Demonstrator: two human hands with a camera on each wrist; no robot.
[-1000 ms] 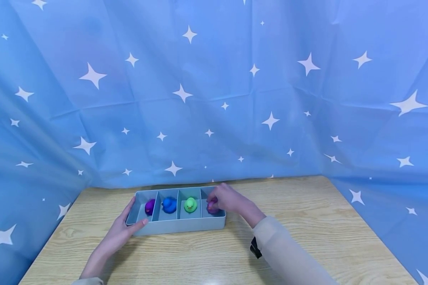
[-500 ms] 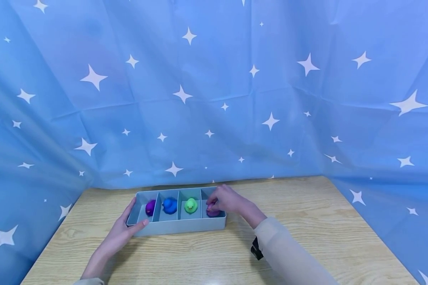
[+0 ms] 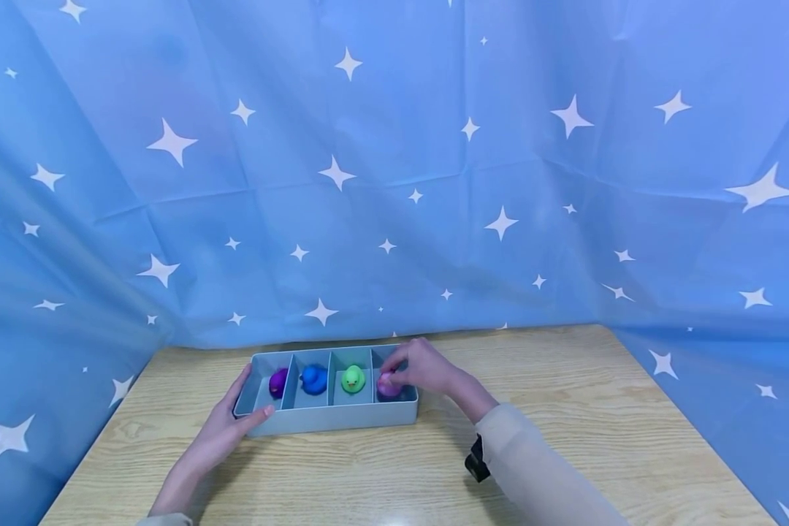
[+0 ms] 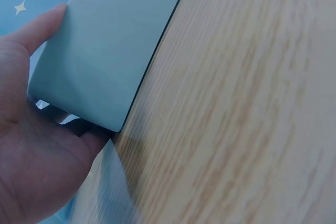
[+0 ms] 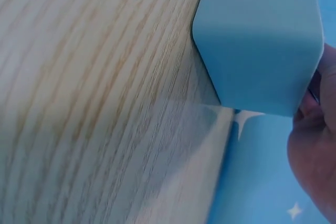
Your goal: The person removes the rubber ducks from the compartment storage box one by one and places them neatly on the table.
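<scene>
A grey-blue divided box (image 3: 332, 418) stands on the wooden table. My left hand (image 3: 220, 429) grips its left end, thumb at the front rim and fingers round the far side; the left wrist view shows this box end (image 4: 105, 51) within the hand. Over the rightmost compartment, my right hand (image 3: 427, 369) pinches a pinkish-purple rubber duck (image 3: 388, 386) between thumb and fingers. A green rubber duck (image 3: 353, 379) sits one compartment to the left, then a blue duck (image 3: 314, 380), then a purple duck (image 3: 278, 383) in the leftmost. From the right wrist, the box wall hides the held duck.
The light wooden table (image 3: 565, 431) spreads in front of the box and to its right. Behind it hangs a blue cloth with white stars (image 3: 394, 183). A black strap-like item (image 3: 477, 460) shows at the right wrist, under the sleeve.
My right hand has risen slightly, and the pinkish-purple duck in its fingers has come up a little and shows more. The left hand keeps its hold on the box end.
</scene>
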